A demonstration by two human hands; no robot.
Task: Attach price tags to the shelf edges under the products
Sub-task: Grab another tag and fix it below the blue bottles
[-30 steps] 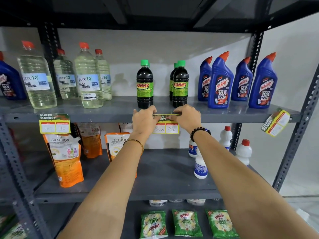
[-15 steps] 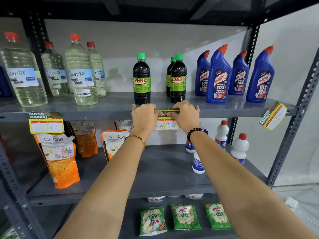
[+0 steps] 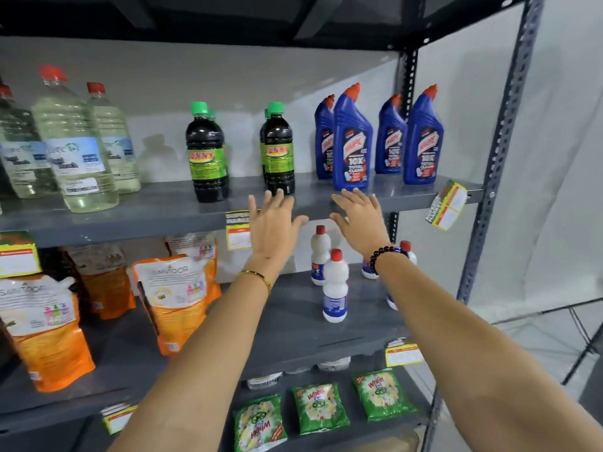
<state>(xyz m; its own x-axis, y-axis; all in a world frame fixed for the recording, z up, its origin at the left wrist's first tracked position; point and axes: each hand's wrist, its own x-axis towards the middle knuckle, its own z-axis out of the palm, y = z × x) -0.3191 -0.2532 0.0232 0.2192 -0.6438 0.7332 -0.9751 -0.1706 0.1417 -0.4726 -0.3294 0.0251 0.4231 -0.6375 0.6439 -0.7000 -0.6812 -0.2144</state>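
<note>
whereas half a second ago both hands pinched the top of the price tag (image 3: 238,234) against the shelf edge (image 3: 130,223), they are now off it — the left hand (image 3: 272,223) and the right hand (image 3: 359,220) are lifted in front of the shelf with fingers spread wide and palms turned away, gripping nothing. the tag hangs from the shelf edge below the dark green-capped bottles (image 3: 277,151), its right part hidden behind the left hand. the view has also swung to the right, so the clear bottles (image 3: 75,148) sit nearer the left border and more of the wall at the right shows.

the blue cleaner bottles (image 3: 352,141) stand on the same shelf just above the right hand. further right another tag (image 3: 447,207) hangs tilted at the shelf's end, near the upright post (image 3: 499,158). on the shelf below, orange pouches (image 3: 177,298) stand at the left and white red-capped bottles (image 3: 334,285) between the two forearms — the right wrist, with its black bead bracelet (image 3: 380,256), covers some of them. a yellow tag (image 3: 403,353) sits on that lower shelf's edge, above green sachets (image 3: 319,407) on the bottom level. one more tag (image 3: 19,256) shows at the far left.
</note>
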